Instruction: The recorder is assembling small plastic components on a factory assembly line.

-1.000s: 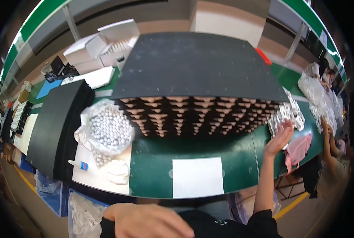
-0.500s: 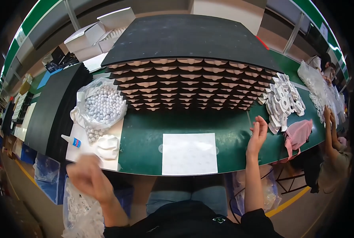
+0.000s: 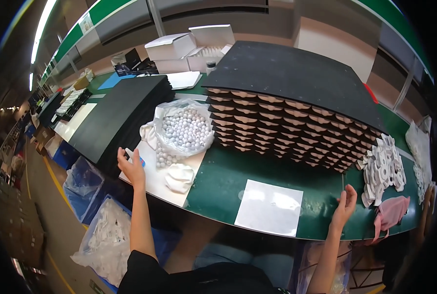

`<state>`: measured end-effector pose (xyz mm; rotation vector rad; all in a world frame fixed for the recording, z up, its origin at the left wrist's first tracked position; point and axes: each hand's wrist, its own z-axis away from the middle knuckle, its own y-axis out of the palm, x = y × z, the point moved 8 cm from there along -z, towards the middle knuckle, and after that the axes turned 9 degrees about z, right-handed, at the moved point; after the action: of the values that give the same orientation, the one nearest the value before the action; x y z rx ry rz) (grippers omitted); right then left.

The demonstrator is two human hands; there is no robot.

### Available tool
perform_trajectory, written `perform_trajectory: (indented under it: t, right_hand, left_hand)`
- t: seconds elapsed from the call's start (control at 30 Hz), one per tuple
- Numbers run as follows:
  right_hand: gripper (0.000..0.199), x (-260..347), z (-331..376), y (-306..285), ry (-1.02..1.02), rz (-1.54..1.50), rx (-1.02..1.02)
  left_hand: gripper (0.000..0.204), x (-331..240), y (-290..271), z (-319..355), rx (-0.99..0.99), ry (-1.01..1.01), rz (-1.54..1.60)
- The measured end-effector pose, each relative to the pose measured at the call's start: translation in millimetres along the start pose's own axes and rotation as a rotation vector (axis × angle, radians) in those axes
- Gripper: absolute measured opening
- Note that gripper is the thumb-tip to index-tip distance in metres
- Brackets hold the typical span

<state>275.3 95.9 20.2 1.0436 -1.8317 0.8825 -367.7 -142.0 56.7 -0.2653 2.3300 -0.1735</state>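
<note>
the left hand (image 3: 130, 166) has its fingers (image 3: 122, 156) curled loosely round a small white bottle (image 3: 136, 158) with a blue cap, at the left edge of the white board (image 3: 155, 183); it looks to have hold of it, though the grip is half hidden. the right hand (image 3: 345, 205) is open, fingers (image 3: 348, 192) spread and slightly bent, holding nothing, its heel near the front edge of the green bench (image 3: 218, 181).

half a second ago the left hand was a blur low by the bench edge and the bottle lay alone on the board; now that hand has reached up to it. the right hand has barely moved, staying at the same spot by the bench front. so the bottle is what is being picked up.

outward: a white sheet (image 3: 270, 207) lies between the hands. on the board a clear bag (image 3: 186, 128), open at the top, holds many small white balls, a few spilled beside it, and a crumpled white cloth (image 3: 179, 177) lies just in front. behind stands a stack (image 3: 297, 122) of black-and-tan trays, white foam rings (image 3: 382, 169) heaped at its right. left of the board, black sheets (image 3: 118, 115).
</note>
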Motion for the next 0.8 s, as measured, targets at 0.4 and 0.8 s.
perform_trajectory:
  t: [0.4,0.8]
  right_hand:
    - [0.009,75,60,37,-0.075,-0.084,0.135]
    - [0.042,70,160,108,0.931,-0.821,1.075]
  left_hand:
    - [0.033,-184,7,102,0.382,-0.095,0.997]
    - [0.022,-307,87,243,1.665,-0.265,1.458]
